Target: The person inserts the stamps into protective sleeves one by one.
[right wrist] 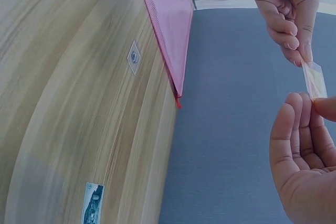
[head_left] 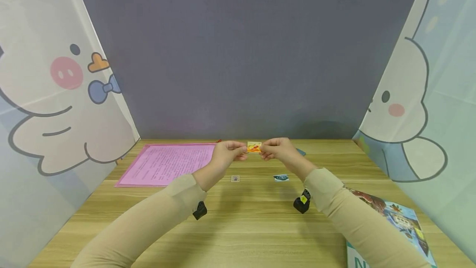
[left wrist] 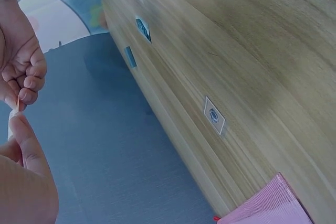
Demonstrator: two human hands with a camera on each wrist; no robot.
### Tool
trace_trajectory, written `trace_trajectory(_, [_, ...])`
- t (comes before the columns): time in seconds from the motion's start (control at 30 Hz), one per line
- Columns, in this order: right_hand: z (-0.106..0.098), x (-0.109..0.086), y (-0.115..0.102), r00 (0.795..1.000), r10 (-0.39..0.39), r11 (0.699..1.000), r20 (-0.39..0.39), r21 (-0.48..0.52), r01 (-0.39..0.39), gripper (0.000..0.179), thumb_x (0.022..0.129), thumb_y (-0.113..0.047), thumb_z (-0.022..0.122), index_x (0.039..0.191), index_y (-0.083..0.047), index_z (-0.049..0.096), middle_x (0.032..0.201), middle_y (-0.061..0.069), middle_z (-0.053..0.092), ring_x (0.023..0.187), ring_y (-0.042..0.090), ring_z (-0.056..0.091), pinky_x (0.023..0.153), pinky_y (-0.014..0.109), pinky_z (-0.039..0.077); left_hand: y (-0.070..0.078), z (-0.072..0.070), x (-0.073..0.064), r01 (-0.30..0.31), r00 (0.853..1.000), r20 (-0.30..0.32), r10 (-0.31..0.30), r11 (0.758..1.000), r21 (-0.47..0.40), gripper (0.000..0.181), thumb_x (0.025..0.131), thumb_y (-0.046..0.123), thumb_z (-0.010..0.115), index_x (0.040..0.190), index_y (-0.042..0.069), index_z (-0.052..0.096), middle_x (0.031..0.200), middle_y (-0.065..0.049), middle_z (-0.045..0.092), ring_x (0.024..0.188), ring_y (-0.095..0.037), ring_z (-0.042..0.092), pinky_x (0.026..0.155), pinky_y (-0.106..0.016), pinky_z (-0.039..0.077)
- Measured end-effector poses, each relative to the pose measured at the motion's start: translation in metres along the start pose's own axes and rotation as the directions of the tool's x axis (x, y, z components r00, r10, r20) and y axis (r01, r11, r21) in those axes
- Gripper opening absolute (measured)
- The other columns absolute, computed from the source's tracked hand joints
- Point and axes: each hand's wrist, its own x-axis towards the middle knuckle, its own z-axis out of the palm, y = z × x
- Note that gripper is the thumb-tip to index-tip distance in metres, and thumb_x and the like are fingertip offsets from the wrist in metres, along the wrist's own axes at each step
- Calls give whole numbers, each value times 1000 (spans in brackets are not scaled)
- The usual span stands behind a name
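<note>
A small yellow-and-orange postage stamp point(head_left: 254, 147) is held up above the far part of the table, stretched between both hands. My left hand point(head_left: 224, 155) pinches its left edge between thumb and fingers. On the opposite edge, the thumb and fingertips of my right hand point(head_left: 281, 152) pinch it. In the right wrist view the stamp point(right wrist: 315, 81) appears thin and pale, seen at a slant. Below the hands, a small square stamp with a round emblem point(head_left: 235, 179) lies on the wood, and a teal picture stamp point(head_left: 281, 178) lies farther right.
A pink zip folder point(head_left: 171, 162) with a printed sheet lies at the back left. Behind my right hand sits a blue flat piece point(head_left: 301, 152), partly hidden. A colourful book point(head_left: 405, 222) lies front right under my forearm. A grey panel point(head_left: 245, 53) closes off the back.
</note>
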Motion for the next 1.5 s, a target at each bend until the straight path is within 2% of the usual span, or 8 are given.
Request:
trace_trajectory(0.23, [0, 1, 1, 1000, 15, 1000, 12, 26, -15, 27, 95, -16, 63, 109, 7, 64, 88, 8, 70, 77, 16, 66, 75, 29, 60, 0, -1, 0, -3, 1000, 1, 3, 1000, 1, 17, 90, 2, 66, 104, -7, 69, 99, -19, 72, 68, -11, 70, 73, -27, 63])
trace_trajectory(0.53, [-3, -3, -3, 999, 12, 998, 48, 62, -15, 30, 97, -19, 61, 112, 7, 64, 95, 10, 70, 86, 22, 67, 78, 30, 60, -1, -1, 1, -7, 1000, -13, 7, 1000, 12, 17, 89, 3, 67, 104, -6, 69, 99, -20, 72, 67, -11, 70, 73, -29, 63])
trace_trajectory(0.8, [-2, -2, -3, 999, 4, 999, 36, 38, -5, 29, 98, -19, 60, 112, 7, 63, 91, 6, 69, 79, 15, 66, 77, 29, 60, -2, 0, 2, 1, 1000, -18, -1, 1000, -4, 18, 89, 2, 67, 104, -8, 69, 98, -20, 72, 66, -11, 69, 70, -27, 63])
trace_trajectory(1.17, [1, 0, -1, 999, -26, 999, 27, 36, 25, 34, 97, -18, 60, 115, 12, 61, 90, 9, 70, 77, 14, 66, 75, 29, 60, 0, -1, 0, 9, 1000, -1, -9, 1000, 1, 19, 90, 3, 67, 105, -7, 68, 107, -27, 68, 68, -11, 70, 71, -26, 62])
trace_trajectory(1.4, [1, 2, 0, 999, -36, 999, 28, 37, 35, 32, 96, -20, 61, 110, 9, 63, 83, 0, 69, 77, 14, 65, 77, 32, 60, 1, 1, 0, 7, 1000, -16, -7, 1000, -4, 18, 89, 2, 68, 104, -7, 68, 100, -23, 71, 66, -11, 70, 70, -27, 63])
trace_trajectory(1.5, [2, 2, 1, 999, -32, 999, 22, 41, 31, 29, 96, -20, 62, 108, 6, 65, 83, 0, 68, 76, 14, 65, 76, 31, 60, 1, 1, 1, 7, 1000, -20, -7, 1000, -5, 17, 89, 2, 68, 103, -7, 68, 96, -20, 72, 65, -11, 69, 69, -27, 63])
